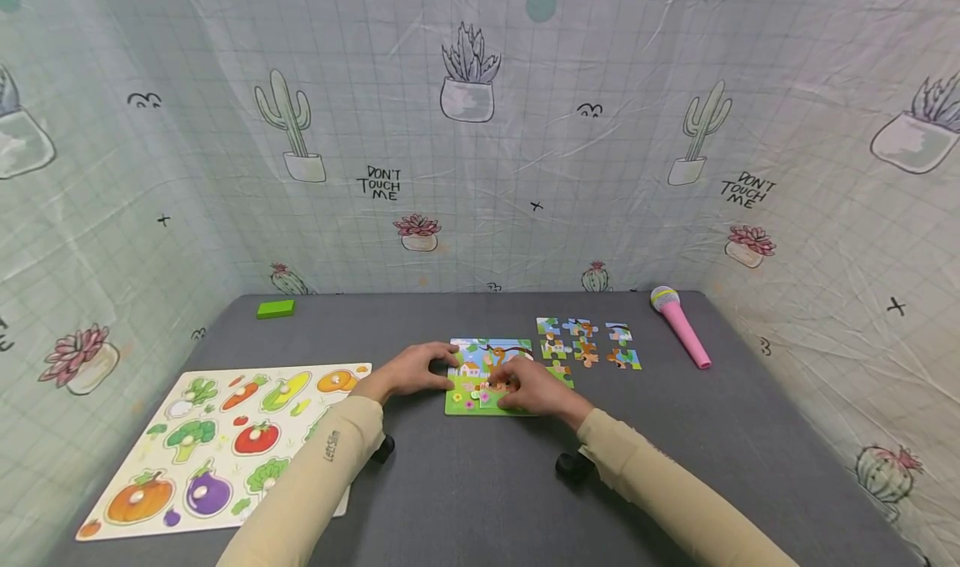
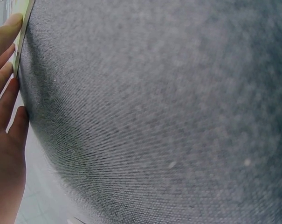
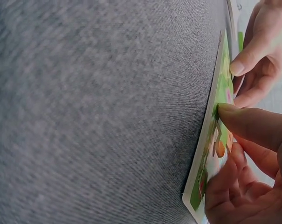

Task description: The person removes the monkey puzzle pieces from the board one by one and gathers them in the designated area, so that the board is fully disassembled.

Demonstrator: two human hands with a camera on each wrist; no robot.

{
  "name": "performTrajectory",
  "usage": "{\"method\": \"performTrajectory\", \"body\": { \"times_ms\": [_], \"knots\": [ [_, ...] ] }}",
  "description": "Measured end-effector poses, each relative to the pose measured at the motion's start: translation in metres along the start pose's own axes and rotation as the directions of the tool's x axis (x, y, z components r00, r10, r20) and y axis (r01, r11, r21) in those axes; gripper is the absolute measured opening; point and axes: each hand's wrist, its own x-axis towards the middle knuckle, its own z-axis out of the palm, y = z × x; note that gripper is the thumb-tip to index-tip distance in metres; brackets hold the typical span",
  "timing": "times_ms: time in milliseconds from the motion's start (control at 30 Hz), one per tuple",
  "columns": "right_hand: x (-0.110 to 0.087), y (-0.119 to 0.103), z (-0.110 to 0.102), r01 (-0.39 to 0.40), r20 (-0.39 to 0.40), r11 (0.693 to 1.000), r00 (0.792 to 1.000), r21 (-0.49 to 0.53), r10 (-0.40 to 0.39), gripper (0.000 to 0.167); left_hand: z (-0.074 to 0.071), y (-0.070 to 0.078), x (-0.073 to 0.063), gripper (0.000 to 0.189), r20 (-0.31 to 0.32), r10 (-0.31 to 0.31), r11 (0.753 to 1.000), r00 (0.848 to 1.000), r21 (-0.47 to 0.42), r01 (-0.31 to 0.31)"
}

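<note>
A jigsaw board with a green lower strip, a house and a brown animal on a branch lies flat in the middle of the table. On its lower part, my right hand pinches a green puzzle piece with a pink flower between thumb and fingers. The thumb presses on the piece's near edge in the right wrist view, and the curled fingers cover part of the picture. My left hand rests at the board's left side, its fingers extended and touching the edge; the left wrist view shows the thumb there too.
Several loose puzzle pieces lie beyond the board to the right. A pink toy microphone is at the far right, a green block at the far left. The vegetable puzzle board lies partly under my left forearm. Printed cloth walls surround the grey table.
</note>
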Motion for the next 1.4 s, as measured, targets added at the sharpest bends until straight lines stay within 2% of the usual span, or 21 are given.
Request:
{"method": "performTrajectory", "body": {
  "times_ms": [167, 400, 633, 867, 1033, 1233, 1400],
  "knots": [
    [0.000, -0.001, 0.002, -0.018, -0.007, 1.000, 1.000, -0.017, 0.018, 0.029, -0.001, 0.000, 0.000, 0.036, -0.002, 0.016, 1.000, 1.000, 0.006, -0.016],
    [0.000, 0.002, 0.002, 0.013, -0.003, 0.998, 1.000, -0.053, -0.013, 0.031, 0.001, -0.001, 0.000, 0.037, -0.002, 0.017, 1.000, 1.000, 0.014, -0.017],
    [-0.002, 0.005, 0.003, 0.038, -0.032, 0.998, 0.999, -0.043, -0.040, 0.032, 0.002, -0.003, 0.001, 0.036, -0.004, 0.029, 0.999, 1.000, 0.033, -0.029],
    [-0.004, 0.005, 0.004, 0.048, -0.037, 0.997, 0.998, -0.061, -0.051, 0.017, 0.003, -0.003, 0.000, 0.038, -0.007, 0.041, 0.999, 0.999, 0.018, -0.040],
    [-0.004, 0.005, 0.003, 0.058, -0.027, 0.996, 0.998, -0.072, -0.060, 0.020, 0.003, -0.003, -0.001, 0.038, -0.017, 0.062, 0.997, 0.998, 0.039, -0.061],
    [-0.006, 0.007, 0.001, 0.104, -0.027, 0.994, 0.994, -0.033, -0.105, 0.020, 0.002, -0.003, 0.000, 0.037, 0.001, 0.033, 0.999, 0.999, 0.020, -0.033],
    [-0.006, 0.011, -0.001, 0.075, -0.001, 0.992, 0.997, 0.104, -0.075, 0.022, 0.002, -0.003, 0.000, 0.037, 0.004, 0.025, 0.999, 1.000, 0.030, -0.025]
  ]
}}
